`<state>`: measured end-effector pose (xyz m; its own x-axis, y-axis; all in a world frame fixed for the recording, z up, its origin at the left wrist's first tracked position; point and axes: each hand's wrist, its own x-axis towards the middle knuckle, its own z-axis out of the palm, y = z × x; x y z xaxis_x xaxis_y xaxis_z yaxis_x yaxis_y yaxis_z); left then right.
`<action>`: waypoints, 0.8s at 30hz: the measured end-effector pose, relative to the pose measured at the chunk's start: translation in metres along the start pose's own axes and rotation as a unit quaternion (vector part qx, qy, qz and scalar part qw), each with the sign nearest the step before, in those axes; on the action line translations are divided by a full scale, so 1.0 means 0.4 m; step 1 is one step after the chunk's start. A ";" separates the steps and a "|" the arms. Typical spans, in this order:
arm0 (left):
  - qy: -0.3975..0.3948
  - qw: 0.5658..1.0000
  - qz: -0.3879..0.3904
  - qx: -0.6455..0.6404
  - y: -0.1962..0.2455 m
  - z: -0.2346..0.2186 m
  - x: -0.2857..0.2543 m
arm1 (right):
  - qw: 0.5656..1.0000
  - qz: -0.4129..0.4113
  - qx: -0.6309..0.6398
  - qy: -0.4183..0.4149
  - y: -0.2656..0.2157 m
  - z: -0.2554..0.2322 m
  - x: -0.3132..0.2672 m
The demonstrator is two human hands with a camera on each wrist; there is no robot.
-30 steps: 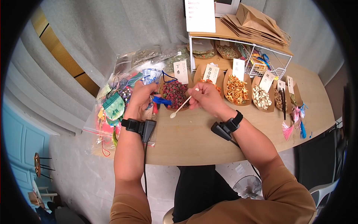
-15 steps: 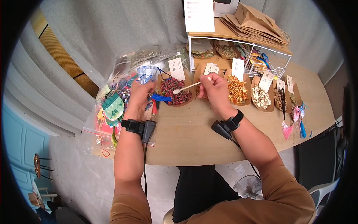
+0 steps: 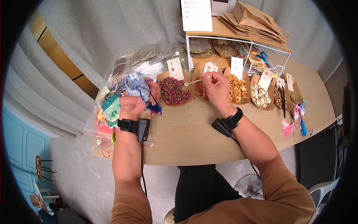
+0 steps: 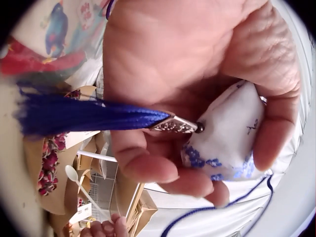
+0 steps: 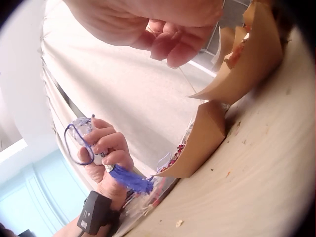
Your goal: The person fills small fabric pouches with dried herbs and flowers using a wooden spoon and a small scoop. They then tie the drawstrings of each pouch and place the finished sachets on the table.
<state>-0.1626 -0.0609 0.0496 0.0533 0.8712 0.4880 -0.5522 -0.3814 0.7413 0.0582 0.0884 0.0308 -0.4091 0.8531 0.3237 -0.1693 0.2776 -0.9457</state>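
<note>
My left hand (image 3: 132,106) is gripping a pouch (image 3: 133,80) left of a paper tray (image 5: 203,142) holding dried rosebuds (image 3: 173,91); my right hand (image 3: 216,89) is pinching a spoon (image 3: 187,84) near the tray. The left wrist view is showing a metal tassel cap (image 4: 173,125), hidden in the head view.

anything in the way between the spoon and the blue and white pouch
Yes: the left hand has its fingers on the side of the pouch facing the spoon. The tray of red buds also lies between, apparently lower.
</note>
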 end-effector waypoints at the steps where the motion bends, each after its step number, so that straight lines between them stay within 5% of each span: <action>1: -0.051 0.998 0.010 -0.024 0.001 0.017 0.005 | 1.000 0.007 -0.005 -0.001 -0.004 0.000 0.000; 8: 0.044 0.988 -0.132 0.062 -0.016 0.027 -0.034 | 0.990 -0.002 -0.136 -0.025 0.001 -0.016 0.010; 13: 0.062 0.977 -0.164 0.123 -0.016 0.056 -0.018 | 0.996 0.046 -0.064 -0.038 0.007 -0.011 0.012; 19: 0.023 0.968 -0.194 0.154 -0.009 0.019 -0.013 | 0.995 0.069 -0.040 -0.065 -0.017 -0.010 0.005; 24: 0.056 0.986 -0.116 0.104 -0.013 0.020 -0.012 | 0.998 -0.007 -0.049 -0.045 0.005 -0.010 0.005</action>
<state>-0.1533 -0.0657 0.0472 0.0604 0.9667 0.2486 -0.3522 -0.2124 0.9115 0.0606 0.0925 0.0296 -0.4869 0.8073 0.3334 -0.0889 0.3338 -0.9384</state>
